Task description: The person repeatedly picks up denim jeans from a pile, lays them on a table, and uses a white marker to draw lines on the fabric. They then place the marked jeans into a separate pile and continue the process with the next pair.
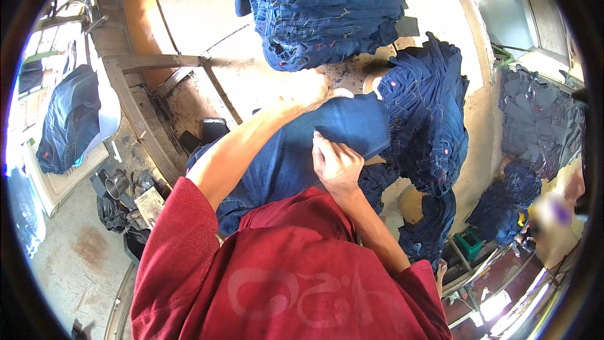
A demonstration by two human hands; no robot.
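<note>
A pair of blue jeans (277, 151) lies across my lap, with one leg stretched toward the right. My left hand (314, 90) is closed at the far edge of this leg, its thumb along the cloth; bright light washes out the fingers. On the near part of the same leg, my right hand (340, 162) is curled in a pinch against the fabric. Whatever its fingertips hold is too small to make out. Just beyond my left hand rises a thick stack of folded jeans (327, 12). A loose heap of dark jeans (428, 113) sits right of the leg.
A wooden frame (151, 63) stands at the left, near a dark garment (69, 119) by the bright window. Grey garments (538, 119) and more dark denim (506, 198) lie at the far right. Below them is a green crate (467, 243). Another person (557, 226) appears at the right edge.
</note>
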